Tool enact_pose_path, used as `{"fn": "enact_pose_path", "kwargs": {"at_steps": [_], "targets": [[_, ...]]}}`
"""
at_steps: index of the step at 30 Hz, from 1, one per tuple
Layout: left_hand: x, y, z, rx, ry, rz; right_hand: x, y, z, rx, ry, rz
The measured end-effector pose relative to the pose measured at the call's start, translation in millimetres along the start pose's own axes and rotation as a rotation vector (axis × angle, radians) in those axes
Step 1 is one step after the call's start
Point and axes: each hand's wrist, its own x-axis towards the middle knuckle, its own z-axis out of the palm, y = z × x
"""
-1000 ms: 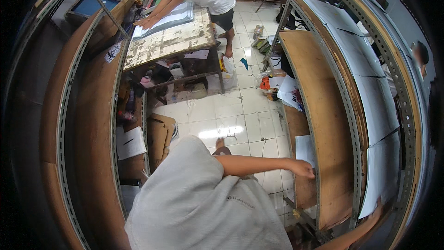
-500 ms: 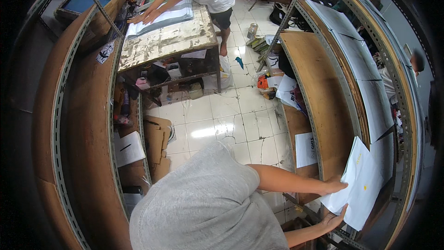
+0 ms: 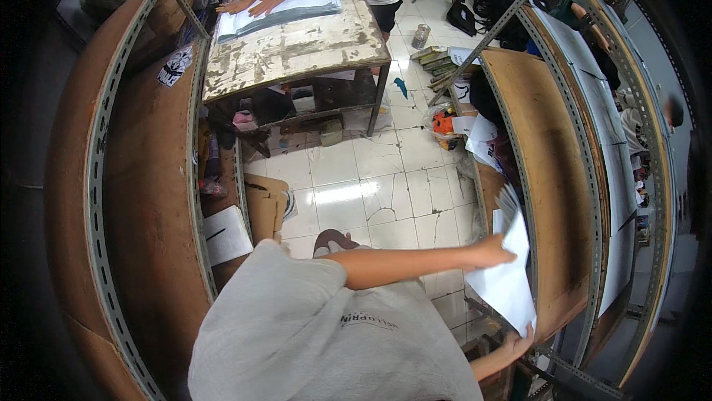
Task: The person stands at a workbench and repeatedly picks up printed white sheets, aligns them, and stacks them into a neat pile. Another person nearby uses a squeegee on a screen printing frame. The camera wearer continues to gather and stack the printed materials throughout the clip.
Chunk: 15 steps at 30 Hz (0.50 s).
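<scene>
Grey T-shirt (image 3: 282,327), loose cut, cloth visibly creased. Small dark lettering (image 3: 369,321) printed across it. Left sleeve (image 3: 315,260) short, wide, same grey. Forearm (image 3: 408,266) below it bare; left hand (image 3: 489,251) and right hand (image 3: 514,345) bare too. Patch of dark brown clothing (image 3: 330,238) past the shirt's edge; from here I can't tell which garment.

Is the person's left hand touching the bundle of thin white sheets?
Touching. The head view shows the left hand closed on the left edge of the bundle of thin white sheets, no gap visible between them.
</scene>
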Motion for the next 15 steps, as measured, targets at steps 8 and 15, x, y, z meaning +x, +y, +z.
{"fn": "enact_pose_path", "kwargs": {"at_steps": [8,15], "targets": [[-76.6,3.5,-157.0,-0.237,0.324,0.092,-35.0,94.9,199.8,0.102,-0.299,0.224],[-129.9,8.0,-279.0,-0.319,0.638,0.222,-56.1,155.6,388.0,0.017,-0.582,0.329]]}}
